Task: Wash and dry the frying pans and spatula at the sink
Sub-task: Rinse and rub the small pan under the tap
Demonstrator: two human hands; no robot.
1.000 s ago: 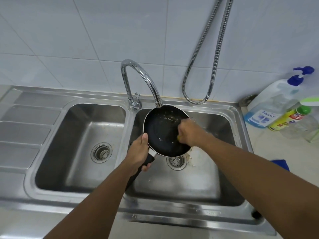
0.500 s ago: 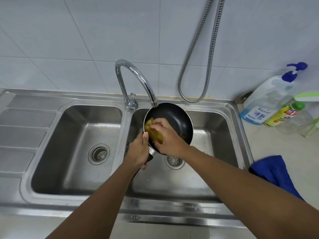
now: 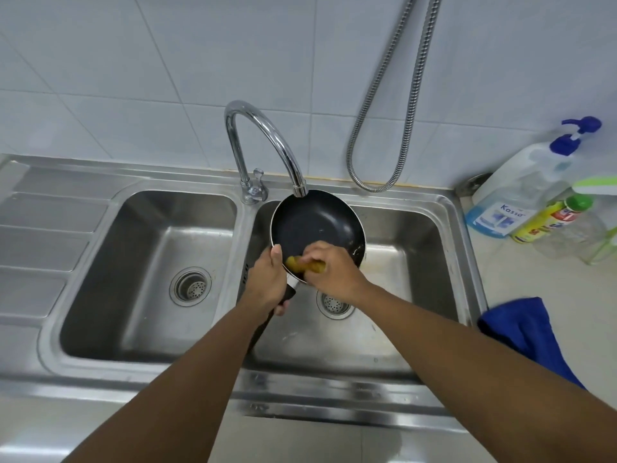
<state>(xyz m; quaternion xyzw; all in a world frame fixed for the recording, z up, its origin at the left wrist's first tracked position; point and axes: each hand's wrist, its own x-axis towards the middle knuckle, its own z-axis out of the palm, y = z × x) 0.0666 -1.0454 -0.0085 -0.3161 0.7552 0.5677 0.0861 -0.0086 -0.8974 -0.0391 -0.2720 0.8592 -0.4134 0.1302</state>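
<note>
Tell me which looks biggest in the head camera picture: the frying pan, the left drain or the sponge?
1. frying pan
2. left drain
3. sponge, though the right hand hides part of it, so it's unsure.

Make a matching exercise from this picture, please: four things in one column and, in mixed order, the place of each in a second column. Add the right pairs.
Things
1. frying pan
2. sponge
3. blue cloth
4. pump bottle

Places
A. on the counter, right of the sink
B. in the right hand, against the pan's inside
C. near the tiled wall, far right
D. over the right basin, under the faucet

Pairs: 1-D, 2-B, 3-A, 4-C
</note>
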